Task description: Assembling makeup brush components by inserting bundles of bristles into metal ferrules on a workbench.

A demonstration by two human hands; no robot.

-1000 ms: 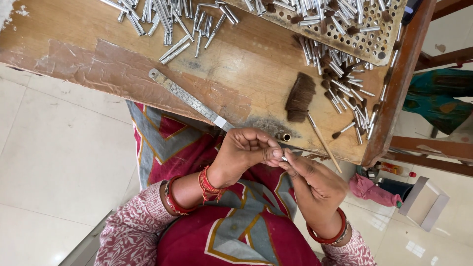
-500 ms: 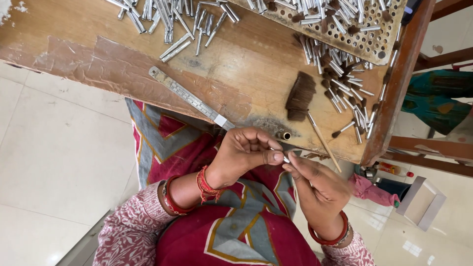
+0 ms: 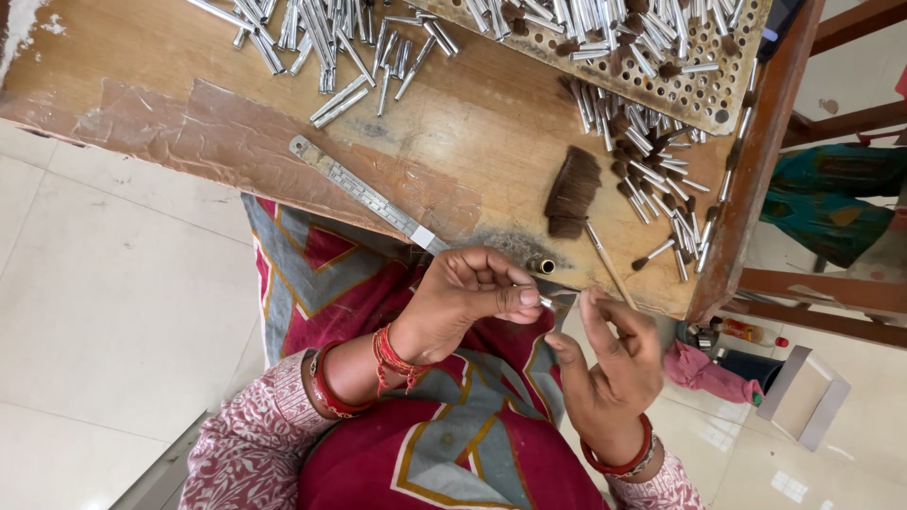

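Note:
My left hand pinches a small silver metal tube between thumb and forefinger, just below the near edge of the wooden table. My right hand is beside it on the right, fingers spread, forefinger raised close to the tube's end, with nothing visible in its grip. Both wrists wear red bangles. A tuft of dark brown bristles lies on the table above my hands, with a short brass ring and a thin stick near the edge.
A metal ruler lies slantwise on the table. Loose silver tubes are heaped at the back; a perforated board holds more. Small finished brushes pile at the right. A cardboard box and pink cloth sit on the floor.
My right hand has drawn back from the tube and opened its fingers. My left hand keeps its pinch in about the same place.

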